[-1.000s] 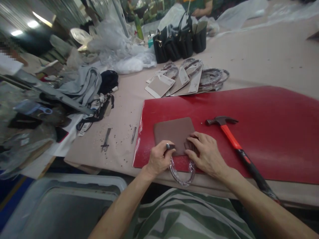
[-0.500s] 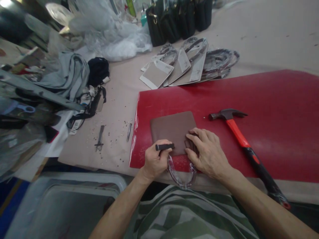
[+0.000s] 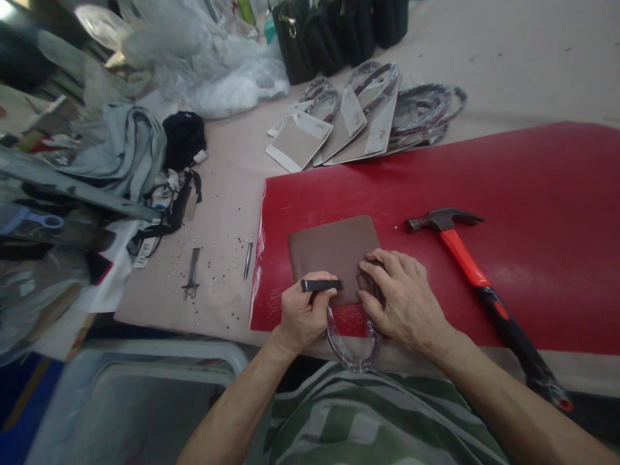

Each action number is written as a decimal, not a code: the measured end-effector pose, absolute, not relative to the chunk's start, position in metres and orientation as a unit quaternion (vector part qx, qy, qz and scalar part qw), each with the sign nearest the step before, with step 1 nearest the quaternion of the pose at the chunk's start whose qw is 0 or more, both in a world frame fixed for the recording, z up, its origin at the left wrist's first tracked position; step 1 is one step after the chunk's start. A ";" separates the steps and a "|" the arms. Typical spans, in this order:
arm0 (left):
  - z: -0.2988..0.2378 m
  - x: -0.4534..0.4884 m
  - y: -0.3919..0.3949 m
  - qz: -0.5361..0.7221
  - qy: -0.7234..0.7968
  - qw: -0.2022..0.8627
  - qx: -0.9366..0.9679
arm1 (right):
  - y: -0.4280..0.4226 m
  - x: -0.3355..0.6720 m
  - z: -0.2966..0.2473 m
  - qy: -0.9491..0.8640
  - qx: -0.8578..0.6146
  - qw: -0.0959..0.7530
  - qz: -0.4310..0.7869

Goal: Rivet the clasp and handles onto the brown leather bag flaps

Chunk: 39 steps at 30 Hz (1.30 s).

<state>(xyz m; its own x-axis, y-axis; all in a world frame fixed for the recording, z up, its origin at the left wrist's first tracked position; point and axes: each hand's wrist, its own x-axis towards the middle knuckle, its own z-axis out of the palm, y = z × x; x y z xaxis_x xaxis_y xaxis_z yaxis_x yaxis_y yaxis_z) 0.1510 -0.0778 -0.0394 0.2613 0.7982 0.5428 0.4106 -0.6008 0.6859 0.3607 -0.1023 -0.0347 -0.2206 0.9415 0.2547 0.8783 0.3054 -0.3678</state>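
A brown leather panel (image 3: pixel 329 248) lies flat on a red board (image 3: pixel 557 194). My left hand (image 3: pixel 305 316) grips a small dark metal punch (image 3: pixel 320 285) level above the panel's lower edge. My right hand (image 3: pixel 404 303) presses down on the dark leather tab of a handle (image 3: pixel 368 284), and its fingers hide part of the tab. The curved handle (image 3: pixel 351 352), wrapped in clear plastic, hangs past the board's front edge between my hands. A claw hammer (image 3: pixel 460 248) with a red and black grip rests to the right of my right hand.
Pale paper (image 3: pixel 213 284) covers the table, with a metal tool (image 3: pixel 192 274), a small punch (image 3: pixel 248 260) and scattered rivets. Card-backed panels (image 3: pixel 298 141) and wrapped handles (image 3: pixel 421 113) lie beyond the board. Black bags (image 3: pixel 334 35) and plastic sheeting stand behind. A grey bin (image 3: pixel 130 413) sits below.
The dark punch in my left hand has swung round to lie level and shows longer. The view has tilted, moving the table upward in the picture. My right hand stays on the tab.
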 end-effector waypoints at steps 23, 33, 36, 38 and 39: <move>-0.046 0.161 -0.075 0.433 0.371 0.165 0.805 | -0.103 0.362 -0.035 -0.776 -0.586 0.216 0.083; -0.045 0.166 -0.074 0.400 0.386 0.170 0.814 | -0.103 0.370 -0.041 -0.777 -0.551 0.290 0.093; -0.045 0.167 -0.073 0.396 0.391 0.190 0.809 | -0.111 0.389 -0.037 -0.750 -0.567 0.334 0.062; -0.045 0.168 -0.073 0.394 0.395 0.202 0.805 | -0.120 0.411 -0.031 -0.727 -0.611 0.312 0.001; -0.046 0.168 -0.073 0.394 0.396 0.203 0.804 | -0.126 0.422 -0.028 -0.716 -0.637 0.285 -0.033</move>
<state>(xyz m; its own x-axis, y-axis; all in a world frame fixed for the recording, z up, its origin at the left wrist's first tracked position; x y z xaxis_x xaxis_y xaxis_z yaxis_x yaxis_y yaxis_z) 0.1680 -0.0728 -0.0456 0.3761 0.7969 0.4728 0.4764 -0.6039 0.6390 0.4224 -0.1257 -0.0275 -0.0270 0.8928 0.4496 0.9300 0.1873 -0.3162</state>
